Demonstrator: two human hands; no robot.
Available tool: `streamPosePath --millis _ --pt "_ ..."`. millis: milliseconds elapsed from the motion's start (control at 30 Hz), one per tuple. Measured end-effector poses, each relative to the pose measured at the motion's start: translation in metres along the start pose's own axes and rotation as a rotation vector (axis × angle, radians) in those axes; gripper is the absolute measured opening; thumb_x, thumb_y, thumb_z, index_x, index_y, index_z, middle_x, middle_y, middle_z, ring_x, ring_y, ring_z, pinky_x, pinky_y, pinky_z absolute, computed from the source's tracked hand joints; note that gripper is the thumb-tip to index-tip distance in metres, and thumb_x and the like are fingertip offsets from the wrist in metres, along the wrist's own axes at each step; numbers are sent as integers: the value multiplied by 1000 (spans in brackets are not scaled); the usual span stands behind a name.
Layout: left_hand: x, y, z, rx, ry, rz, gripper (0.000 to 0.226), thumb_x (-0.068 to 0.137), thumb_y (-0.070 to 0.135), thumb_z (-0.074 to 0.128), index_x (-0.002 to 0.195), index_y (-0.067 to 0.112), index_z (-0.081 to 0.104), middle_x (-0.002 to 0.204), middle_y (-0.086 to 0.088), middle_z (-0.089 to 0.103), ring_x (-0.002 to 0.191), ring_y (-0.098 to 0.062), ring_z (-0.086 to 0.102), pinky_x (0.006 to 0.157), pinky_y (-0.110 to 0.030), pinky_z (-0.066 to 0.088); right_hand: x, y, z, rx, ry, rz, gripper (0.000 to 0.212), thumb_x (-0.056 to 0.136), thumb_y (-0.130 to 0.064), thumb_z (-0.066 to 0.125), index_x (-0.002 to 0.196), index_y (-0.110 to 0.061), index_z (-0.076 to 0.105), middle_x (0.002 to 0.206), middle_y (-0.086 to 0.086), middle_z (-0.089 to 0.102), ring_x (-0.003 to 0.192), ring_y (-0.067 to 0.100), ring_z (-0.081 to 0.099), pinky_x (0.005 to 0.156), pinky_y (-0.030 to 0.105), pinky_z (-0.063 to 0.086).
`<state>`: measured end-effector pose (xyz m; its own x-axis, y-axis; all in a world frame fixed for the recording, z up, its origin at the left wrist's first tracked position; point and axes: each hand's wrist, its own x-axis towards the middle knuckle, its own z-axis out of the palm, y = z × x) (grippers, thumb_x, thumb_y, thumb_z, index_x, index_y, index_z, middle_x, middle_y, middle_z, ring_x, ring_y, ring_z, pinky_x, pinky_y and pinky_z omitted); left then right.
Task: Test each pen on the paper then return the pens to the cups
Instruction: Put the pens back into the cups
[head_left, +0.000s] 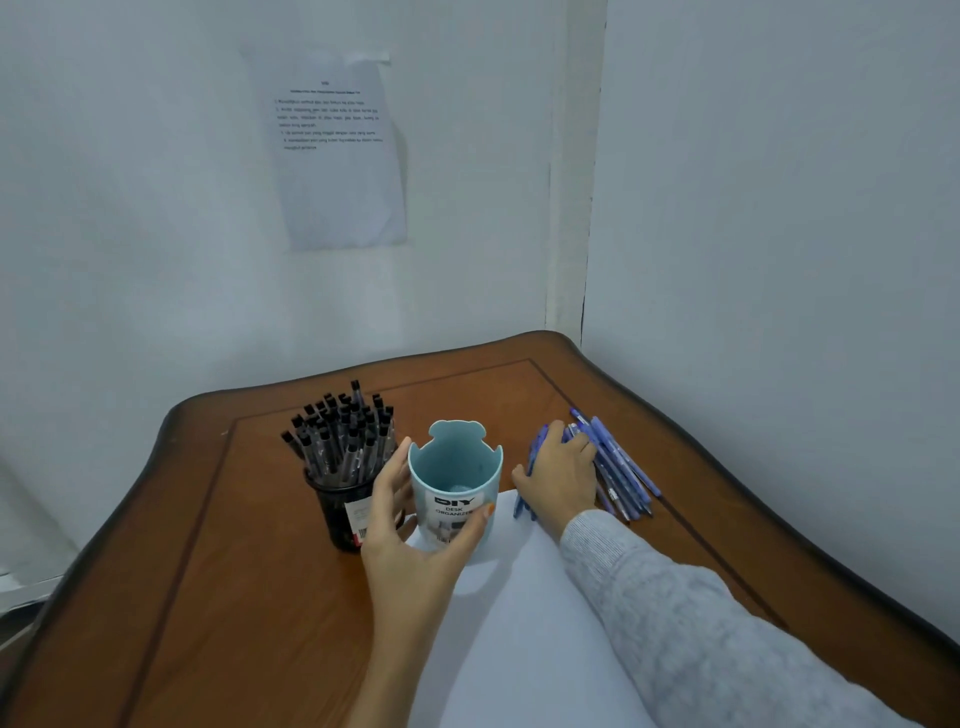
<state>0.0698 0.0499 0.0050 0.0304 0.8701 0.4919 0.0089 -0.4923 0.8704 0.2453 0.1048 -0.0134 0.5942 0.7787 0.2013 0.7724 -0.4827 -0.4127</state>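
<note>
l hand (410, 525): cup (454, 512) — r hand (563, 473): pens (623, 478)

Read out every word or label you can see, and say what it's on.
"DIY DESK ORGANIZE", its end covered by the left hand: label on the blue cup.
Sheet on the wall: print too blurred to read.
Sticker on the black cup: too small to read.

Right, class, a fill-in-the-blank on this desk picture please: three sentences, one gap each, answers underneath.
1. The left hand grips the blue cup, which stands to the ____ of the mesh cup.
2. The mesh cup holds upright pens with ____ caps.
3. The right hand rests on loose pens that are ____ in colour.
Missing words: right; black; blue.
</note>
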Motion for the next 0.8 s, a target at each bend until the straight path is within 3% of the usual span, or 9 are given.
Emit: streamPosePath --millis 67,167,300,367,467,567,700,800 --pt "1 -1 -1 -7 8 -2 86 59 7 87 132 32 48 119 25 58 113 0 54 85 -10 46 3 -6 4 13 17 51 46 86 -25 59 123 -12 35 127 20 45 113 30 46 90 32 45" --pt "3 -3 -1 -14 20 -12 87 60 8 87 133 32 48 119 25 58 113 0 54 88 -20 49 8 -11 8 66 -33 79 52 87 -13 62 129 -10 31 128 23 46 115 32 49 92 33 47" --pt "2 -3 -1 -15 6 -24 86 60 9 87 133 32 47 117 28 57 113 1 54 89 -20 49 7 -10 12 40 -58 16 80 90 -3 61 150 -6 9 141 27 39 128 34 45 102 35 44" --pt "2 -3 -2 -22 8 -34 85 60 9 87 133 31 47 116 29 57 111 3 54 90 -23 47 5 -7 12 119 -64 -8 87 90 0 58 153 -10 -2 147 24 32 134 33 38 106 36 39" --pt "1 -3 -1 -36 2 -52 84 61 8 87 132 31 48 115 32 56 110 7 53 90 -23 46 6 0 6 392 -106 -38 81 97 -6 51 153 -23 -5 152 12 32 136 29 38 110 39 36" --pt "0 -2 0 -41 -14 -55 87 61 8 87 133 34 46 114 30 57 110 9 52 85 -11 45 -2 2 -17 658 -161 -145 75 101 -18 46 149 -44 -6 159 -2 18 141 22 31 112 45 34" --pt "-3 -2 3 -35 -32 -60 87 60 12 88 133 36 46 118 23 58 112 2 53 81 -7 46 -17 -1 -59 765 -63 -319 84 96 -5 52 151 -36 -4 159 -8 14 140 10 32 108 29 36" --pt "-8 0 5 -31 -45 -72 87 60 13 88 134 34 46 120 18 58 113 -3 54 81 -12 50 -29 -9 -91 890 -47 -384 86 93 -11 59 150 -35 -1 151 -16 26 119 -9 43 97 17 37"
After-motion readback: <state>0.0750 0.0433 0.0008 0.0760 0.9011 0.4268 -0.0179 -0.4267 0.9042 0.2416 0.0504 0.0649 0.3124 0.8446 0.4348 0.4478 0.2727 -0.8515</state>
